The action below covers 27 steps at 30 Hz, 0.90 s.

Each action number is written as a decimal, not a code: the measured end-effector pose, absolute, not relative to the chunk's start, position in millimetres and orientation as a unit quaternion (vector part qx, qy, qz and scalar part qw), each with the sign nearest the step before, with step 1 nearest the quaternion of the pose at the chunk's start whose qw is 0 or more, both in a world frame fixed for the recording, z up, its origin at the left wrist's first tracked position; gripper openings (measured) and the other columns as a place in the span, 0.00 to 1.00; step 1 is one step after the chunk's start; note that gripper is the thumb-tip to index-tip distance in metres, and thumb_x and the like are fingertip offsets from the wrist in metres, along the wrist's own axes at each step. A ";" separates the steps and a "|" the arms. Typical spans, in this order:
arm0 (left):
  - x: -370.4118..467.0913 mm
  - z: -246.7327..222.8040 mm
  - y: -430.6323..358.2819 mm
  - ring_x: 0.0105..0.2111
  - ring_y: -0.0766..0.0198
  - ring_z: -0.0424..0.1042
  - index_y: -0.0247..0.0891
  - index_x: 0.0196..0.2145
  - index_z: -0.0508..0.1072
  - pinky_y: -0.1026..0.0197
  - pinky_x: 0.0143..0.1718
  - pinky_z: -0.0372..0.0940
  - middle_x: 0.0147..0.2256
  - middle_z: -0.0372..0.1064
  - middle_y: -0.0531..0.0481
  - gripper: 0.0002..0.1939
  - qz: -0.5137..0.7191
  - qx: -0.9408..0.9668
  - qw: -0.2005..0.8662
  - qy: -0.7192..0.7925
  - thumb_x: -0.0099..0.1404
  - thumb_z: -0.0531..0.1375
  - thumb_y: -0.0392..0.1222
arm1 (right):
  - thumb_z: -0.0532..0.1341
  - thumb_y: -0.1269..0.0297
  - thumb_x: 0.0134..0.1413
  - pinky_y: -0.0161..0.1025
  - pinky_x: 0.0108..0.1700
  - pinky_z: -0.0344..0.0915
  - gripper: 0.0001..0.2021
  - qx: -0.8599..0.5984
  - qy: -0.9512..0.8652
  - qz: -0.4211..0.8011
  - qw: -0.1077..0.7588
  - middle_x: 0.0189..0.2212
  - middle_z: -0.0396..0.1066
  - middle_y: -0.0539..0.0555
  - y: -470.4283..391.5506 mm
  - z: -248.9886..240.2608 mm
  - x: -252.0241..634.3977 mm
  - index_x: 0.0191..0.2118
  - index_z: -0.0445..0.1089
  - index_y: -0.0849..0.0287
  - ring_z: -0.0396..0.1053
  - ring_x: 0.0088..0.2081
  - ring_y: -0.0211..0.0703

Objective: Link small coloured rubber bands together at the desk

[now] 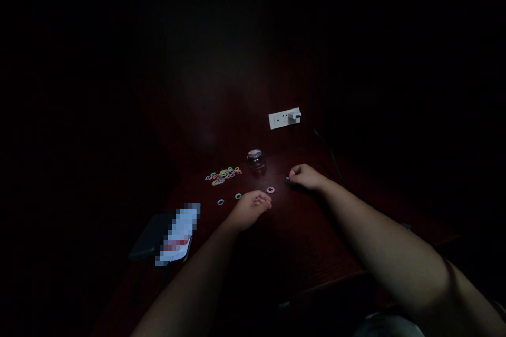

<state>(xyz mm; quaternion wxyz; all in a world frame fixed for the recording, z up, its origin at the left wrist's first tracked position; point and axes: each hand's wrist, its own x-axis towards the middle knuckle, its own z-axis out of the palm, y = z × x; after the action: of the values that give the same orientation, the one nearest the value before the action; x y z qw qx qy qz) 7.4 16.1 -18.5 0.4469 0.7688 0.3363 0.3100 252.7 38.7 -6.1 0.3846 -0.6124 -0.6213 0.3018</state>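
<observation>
On the dark red table lies a pile of small coloured rings (224,175), left of a clear lidded jar (256,158). Nearer me, a blue ring (220,202), a green ring (237,196) and a pink ring (270,190) lie apart from one another. My left hand (253,207) is just in front of the pink ring, its fingers curled and slightly apart, holding nothing visible. To the right, my right hand (300,176) pinches a small dark purple ring (288,180) at the table surface.
A white wall socket (284,118) with a plug in it is behind the table. A dark cable (334,158) runs at the right. At the left lie a dark flat case (149,237) and a blurred, light-coloured item (179,237). The table's front edge (336,280) shows below.
</observation>
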 end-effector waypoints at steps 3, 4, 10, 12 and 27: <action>6.9 -19.0 16.1 0.32 0.66 0.71 0.33 0.34 0.71 0.64 0.34 0.63 0.32 0.73 0.46 0.09 0.309 0.768 0.450 0.336 0.58 0.59 0.40 | 0.60 0.67 0.39 0.29 0.19 0.52 0.04 -0.608 -0.602 0.312 0.412 0.14 0.63 0.46 38.3 -4.4 256.4 0.21 0.64 0.61 0.57 0.16 0.30; 6.7 -19.2 16.0 0.32 0.66 0.71 0.33 0.34 0.71 0.64 0.34 0.63 0.32 0.73 0.46 0.09 0.308 0.768 0.450 0.336 0.58 0.58 0.40 | 0.60 0.67 0.39 0.29 0.18 0.52 0.05 -0.610 -0.594 0.313 0.420 0.14 0.63 0.47 38.5 -4.6 257.4 0.21 0.63 0.61 0.57 0.16 0.30; 6.7 -19.2 15.4 0.32 0.66 0.71 0.32 0.35 0.71 0.65 0.35 0.63 0.32 0.73 0.46 0.09 0.304 0.773 0.447 0.332 0.58 0.58 0.40 | 0.61 0.68 0.39 0.29 0.18 0.52 0.06 -0.621 -0.568 0.316 0.437 0.14 0.64 0.48 40.2 -10.7 256.6 0.21 0.63 0.62 0.57 0.15 0.30; 7.1 -19.1 15.2 0.32 0.66 0.71 0.33 0.34 0.71 0.65 0.35 0.63 0.32 0.73 0.46 0.08 0.304 0.771 0.449 0.334 0.58 0.58 0.40 | 0.62 0.69 0.38 0.29 0.18 0.52 0.06 -0.624 -0.567 0.307 0.442 0.14 0.63 0.47 41.6 -13.0 254.9 0.21 0.63 0.62 0.58 0.15 0.30; 8.5 -18.0 14.2 0.29 0.67 0.69 0.32 0.34 0.72 0.66 0.31 0.61 0.30 0.72 0.48 0.09 0.298 0.762 0.458 0.347 0.55 0.60 0.38 | 0.61 0.73 0.41 0.29 0.24 0.57 0.07 -0.626 -0.613 0.256 0.409 0.23 0.72 0.52 54.7 -25.1 255.6 0.30 0.73 0.63 0.65 0.22 0.33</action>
<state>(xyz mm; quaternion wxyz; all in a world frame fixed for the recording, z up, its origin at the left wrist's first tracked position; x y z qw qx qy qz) 8.5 14.2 -18.0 0.4579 0.7623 0.3469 0.2980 255.6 54.7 -25.1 0.4090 -0.6259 -0.6126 0.2565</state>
